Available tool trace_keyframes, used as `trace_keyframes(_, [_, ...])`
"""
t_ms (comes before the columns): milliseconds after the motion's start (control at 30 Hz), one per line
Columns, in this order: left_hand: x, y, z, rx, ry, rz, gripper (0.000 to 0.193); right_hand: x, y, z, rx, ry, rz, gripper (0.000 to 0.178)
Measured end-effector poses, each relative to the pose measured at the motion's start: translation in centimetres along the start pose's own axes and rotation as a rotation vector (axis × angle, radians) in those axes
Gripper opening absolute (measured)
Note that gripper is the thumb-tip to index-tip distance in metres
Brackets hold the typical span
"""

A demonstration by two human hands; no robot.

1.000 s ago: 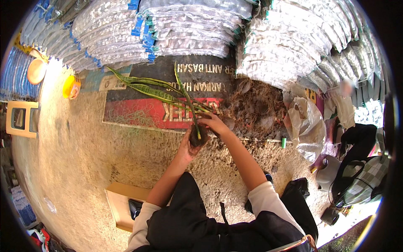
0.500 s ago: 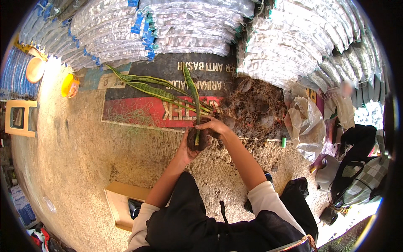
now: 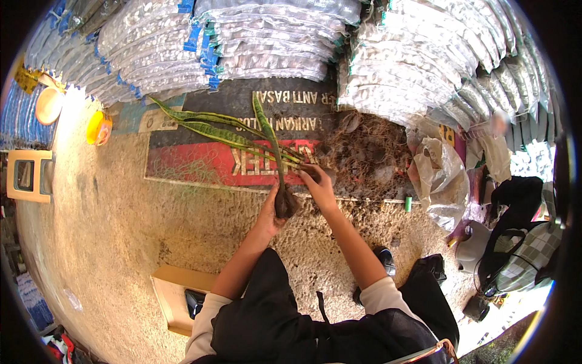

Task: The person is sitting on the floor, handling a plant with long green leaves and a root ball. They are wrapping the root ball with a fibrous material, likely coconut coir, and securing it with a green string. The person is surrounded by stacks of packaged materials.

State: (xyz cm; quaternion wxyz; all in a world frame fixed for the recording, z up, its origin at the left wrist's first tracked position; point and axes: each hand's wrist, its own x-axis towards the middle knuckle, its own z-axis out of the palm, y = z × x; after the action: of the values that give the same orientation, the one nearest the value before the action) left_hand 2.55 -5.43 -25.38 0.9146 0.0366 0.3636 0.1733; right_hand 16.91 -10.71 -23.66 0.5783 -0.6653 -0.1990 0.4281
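Note:
A snake plant leaf, green with yellow edges, stands nearly upright in my left hand. Its lower end is in a dark brown clump, and my left fingers are closed around that clump. To the right of the leaf, my right hand is curved over the board's edge with thumb and forefinger apart. Its fingertips are near the bases of several more snake plant leaves lying on the board. Nothing shows clearly between those fingers.
Brown fibre and husk pieces cover the right of the printed board. Beyond it are stacked clear plastic sacks. A crumpled plastic bag and green cylinder lie right. An open cardboard box sits near left.
My right hand has left the brown clump and moved slightly right, toward the leaf bases. The clump is now in my left hand alone, and its leaf leans a little further left.

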Motion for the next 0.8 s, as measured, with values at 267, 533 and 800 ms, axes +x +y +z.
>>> trace_keyframes(267, [-0.1, -0.2, 1.9, -0.056, 0.04, 0.081, 0.023, -7.8, -0.1, 2.1, -0.368, 0.202, -0.435, 0.027])
trace_keyframes(533, [-0.6, -0.3, 1.9, 0.173, 0.105, 0.235, 0.024, -8.6, -0.6, 3.8, -0.486, 0.13, -0.529, 0.034])
trace_keyframes(800, [-0.6, 1.3, 0.3, 0.119, 0.056, 0.274, 0.025, -1.9, 1.4, -3.0, -0.833, 0.121, -0.533, 0.054])
